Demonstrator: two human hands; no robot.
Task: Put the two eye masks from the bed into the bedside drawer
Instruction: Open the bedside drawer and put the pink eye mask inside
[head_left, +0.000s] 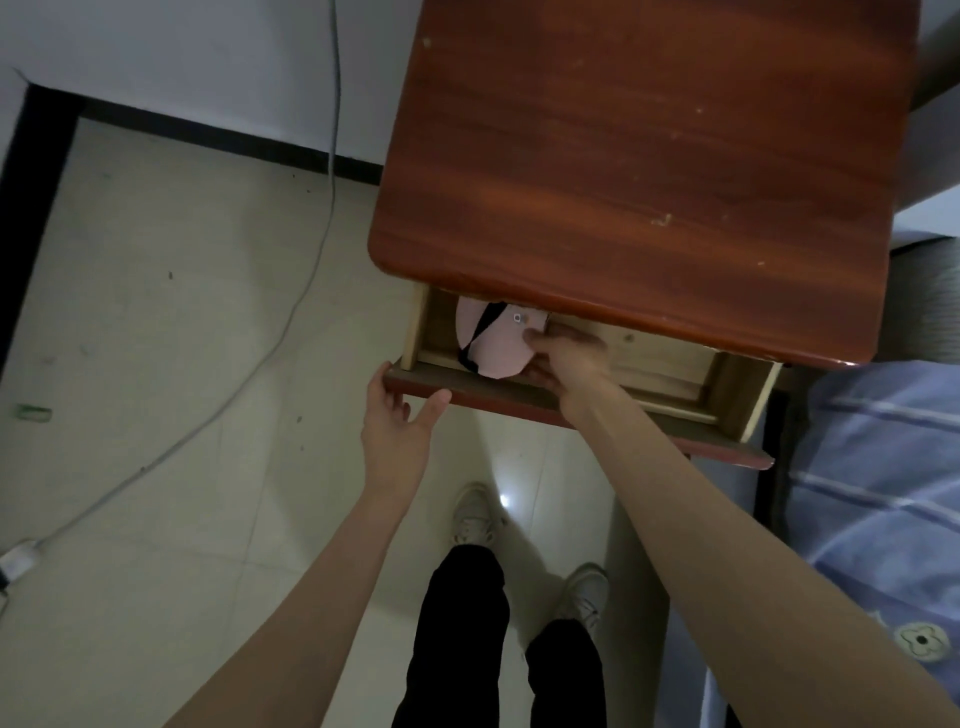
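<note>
The bedside drawer (675, 410) of the red-brown nightstand (649, 156) is pulled partly open, showing its pale wooden inside. A pink eye mask (498, 343) with a black strap lies in the drawer's left half. My right hand (563, 358) reaches into the drawer and pinches the mask's right edge between thumb and fingers. My left hand (400, 421) rests on the drawer front's left corner, fingers over its top edge. I see only one mask; the nightstand top hides the rear of the drawer.
The bed (883, 493) with a blue striped cover lies to the right of the nightstand. A grey cable (311, 260) runs down the wall and across the tiled floor to a power strip (18, 561) at the left. My legs and shoes stand below the drawer.
</note>
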